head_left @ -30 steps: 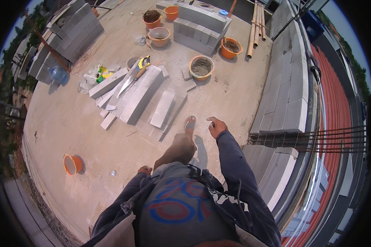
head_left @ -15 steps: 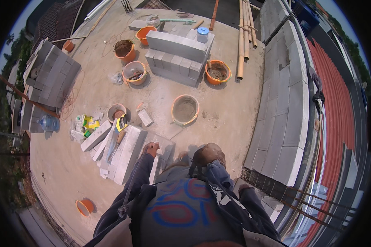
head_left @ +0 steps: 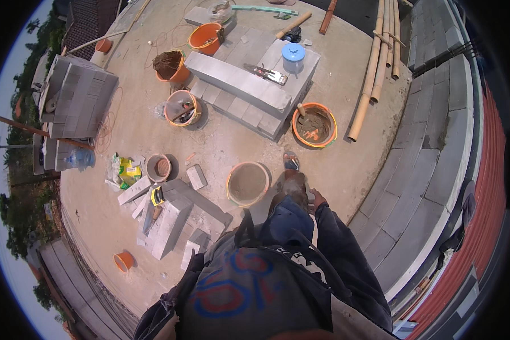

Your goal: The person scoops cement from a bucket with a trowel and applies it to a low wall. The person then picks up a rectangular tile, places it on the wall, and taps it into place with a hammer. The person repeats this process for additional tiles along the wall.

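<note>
My right hand point(head_left: 317, 199) hangs beside my right leg, fingers loosely apart and nothing visible in it. My left hand is hidden behind my body and clothing. My sandalled foot point(head_left: 290, 162) is on the concrete, between a bucket of grey wet mix point(head_left: 247, 184) and an orange bucket of mortar point(head_left: 321, 131). To the left, a yellow-handled saw point(head_left: 156, 197) lies on a pile of pale blocks point(head_left: 177, 218), near a small bucket point(head_left: 158, 167) and green-and-yellow sacks point(head_left: 129, 171).
Ahead is a low block stack point(head_left: 238, 79) holding tools and a blue-lidded container point(head_left: 293, 56), with orange buckets point(head_left: 203, 41) around it. Bamboo poles point(head_left: 374, 73) lie at right beside a block wall point(head_left: 419, 170). Another block stack point(head_left: 79, 96) and a water jug point(head_left: 79, 159) stand at left.
I have stepped forward toward the low block stack, which now appears larger. My left hand, seen swung forward half a second ago, has dropped out of sight; my right hand has come into view again.
</note>
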A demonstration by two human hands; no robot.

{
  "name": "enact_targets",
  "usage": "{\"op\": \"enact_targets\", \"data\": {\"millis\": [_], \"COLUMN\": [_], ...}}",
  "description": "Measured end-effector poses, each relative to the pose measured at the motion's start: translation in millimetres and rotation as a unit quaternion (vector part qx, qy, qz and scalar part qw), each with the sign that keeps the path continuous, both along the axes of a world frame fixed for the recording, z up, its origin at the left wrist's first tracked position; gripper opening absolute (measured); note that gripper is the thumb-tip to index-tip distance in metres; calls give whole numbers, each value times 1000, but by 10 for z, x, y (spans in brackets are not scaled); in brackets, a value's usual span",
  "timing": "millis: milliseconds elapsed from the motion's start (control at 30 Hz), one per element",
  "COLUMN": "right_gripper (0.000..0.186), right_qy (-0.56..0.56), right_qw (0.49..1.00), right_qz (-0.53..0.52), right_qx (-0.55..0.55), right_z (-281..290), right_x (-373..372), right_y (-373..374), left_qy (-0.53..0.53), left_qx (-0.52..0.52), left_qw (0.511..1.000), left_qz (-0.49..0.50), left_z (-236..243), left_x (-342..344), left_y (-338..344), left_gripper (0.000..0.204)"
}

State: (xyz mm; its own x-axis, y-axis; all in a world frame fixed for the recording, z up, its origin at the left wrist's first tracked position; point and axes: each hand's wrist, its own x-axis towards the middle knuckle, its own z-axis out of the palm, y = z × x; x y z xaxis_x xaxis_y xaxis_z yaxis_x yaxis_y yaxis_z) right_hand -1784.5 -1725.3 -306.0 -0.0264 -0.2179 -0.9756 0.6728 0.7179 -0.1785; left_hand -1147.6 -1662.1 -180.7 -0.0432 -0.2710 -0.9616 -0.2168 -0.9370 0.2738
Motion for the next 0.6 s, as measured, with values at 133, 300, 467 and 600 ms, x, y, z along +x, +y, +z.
{"op": "enact_targets", "data": {"millis": [133, 300, 467, 600], "right_gripper": [38, 48, 49, 45], "right_qy": [308, 156, 104, 64], "right_qw": [858, 850, 642, 534], "right_qz": [333, 474, 740, 831], "right_qx": [-239, -169, -170, -139], "right_z": [-338, -818, -751, -477], "right_x": [-676, -897, -622, -468], "right_y": [-1221, -1647, -1333, -1605], "left_qy": [-39, -162, -53, -142], "left_qx": [7, 44, -162, -313], "left_qw": [933, 951, 967, 908], "left_qz": [-358, -258, 188, 240], "left_z": [404, 943, 1816, 3022], "left_x": [-417, -1848, -2326, -2586], "left_y": [69, 97, -504, 105], "left_gripper": [46, 41, 40, 50]}}
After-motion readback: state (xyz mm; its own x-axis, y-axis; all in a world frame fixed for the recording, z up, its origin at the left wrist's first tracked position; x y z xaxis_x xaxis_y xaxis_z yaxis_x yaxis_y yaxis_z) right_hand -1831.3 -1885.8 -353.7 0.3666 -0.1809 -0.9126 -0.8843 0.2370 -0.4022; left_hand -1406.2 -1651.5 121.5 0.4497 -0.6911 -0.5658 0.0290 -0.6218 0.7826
